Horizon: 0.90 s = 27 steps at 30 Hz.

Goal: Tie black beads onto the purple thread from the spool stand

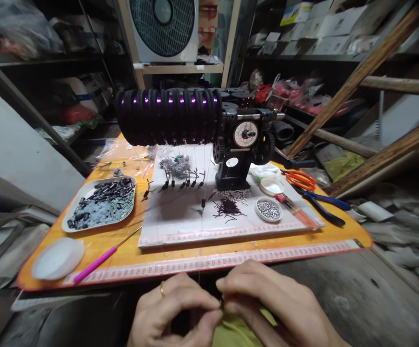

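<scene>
No readable text, dial and ruler markings too blurred

A single head-worn camera looks forward and down, close above the orange wooden board (its near edge almost under the lens), with cluttered dark metal shelves farther back.

Hands pinching thin line
</scene>
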Each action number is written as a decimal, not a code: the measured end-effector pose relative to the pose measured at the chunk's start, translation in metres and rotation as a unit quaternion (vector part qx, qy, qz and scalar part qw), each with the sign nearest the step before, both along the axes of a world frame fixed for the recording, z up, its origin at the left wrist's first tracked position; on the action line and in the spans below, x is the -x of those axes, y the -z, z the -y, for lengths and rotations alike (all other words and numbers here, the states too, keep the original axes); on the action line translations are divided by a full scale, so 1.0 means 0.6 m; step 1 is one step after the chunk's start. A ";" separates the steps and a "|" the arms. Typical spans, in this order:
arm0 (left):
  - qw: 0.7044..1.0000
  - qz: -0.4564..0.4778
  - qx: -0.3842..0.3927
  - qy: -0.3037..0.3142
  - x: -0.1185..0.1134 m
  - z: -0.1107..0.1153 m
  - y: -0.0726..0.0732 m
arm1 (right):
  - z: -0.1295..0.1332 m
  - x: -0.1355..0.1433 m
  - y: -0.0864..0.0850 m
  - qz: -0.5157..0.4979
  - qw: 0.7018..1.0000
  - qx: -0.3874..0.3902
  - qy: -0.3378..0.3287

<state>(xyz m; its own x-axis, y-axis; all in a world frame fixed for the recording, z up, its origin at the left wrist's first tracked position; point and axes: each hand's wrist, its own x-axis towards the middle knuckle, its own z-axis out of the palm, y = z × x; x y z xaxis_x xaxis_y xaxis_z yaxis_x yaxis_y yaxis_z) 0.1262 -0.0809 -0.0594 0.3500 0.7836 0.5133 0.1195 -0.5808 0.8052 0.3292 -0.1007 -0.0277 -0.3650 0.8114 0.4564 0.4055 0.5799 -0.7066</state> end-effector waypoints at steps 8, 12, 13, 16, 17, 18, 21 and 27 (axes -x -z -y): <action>0.991 -0.116 -0.070 -0.015 0.040 -0.032 -0.016 | -0.022 0.003 0.026 0.070 0.994 -0.056 0.055; 0.990 -0.120 -0.075 -0.014 0.051 -0.064 -0.031 | -0.041 0.005 0.025 -0.139 0.978 0.152 0.024; 0.990 -0.123 -0.069 -0.011 0.051 -0.070 -0.034 | -0.046 0.007 0.026 -0.234 0.945 0.228 -0.019; 0.990 -0.130 -0.054 0.006 0.046 -0.085 -0.038 | -0.058 0.018 0.031 -0.483 0.787 0.357 -0.144; 0.990 -0.132 -0.054 0.009 0.044 -0.089 -0.039 | -0.062 0.021 0.032 -0.526 0.747 0.371 -0.165; 0.989 -0.135 -0.056 0.010 0.042 -0.093 -0.039 | -0.065 0.022 0.034 -0.548 0.727 0.375 -0.177; 0.984 -0.161 -0.079 0.015 0.043 -0.107 -0.035 | -0.072 0.014 0.037 -0.470 0.802 0.346 -0.128; 0.926 -0.335 -0.173 0.030 0.055 -0.131 -0.033 | -0.087 -0.007 0.047 0.058 0.995 -0.045 0.071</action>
<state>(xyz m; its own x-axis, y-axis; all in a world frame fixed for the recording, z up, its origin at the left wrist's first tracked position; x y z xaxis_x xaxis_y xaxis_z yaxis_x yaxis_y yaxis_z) 0.0929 -0.0023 -0.0397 0.7185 0.5819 0.3811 0.4840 -0.8117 0.3269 0.3335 -0.0487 -0.0557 -0.3040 0.8158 0.4920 0.5630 0.5704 -0.5980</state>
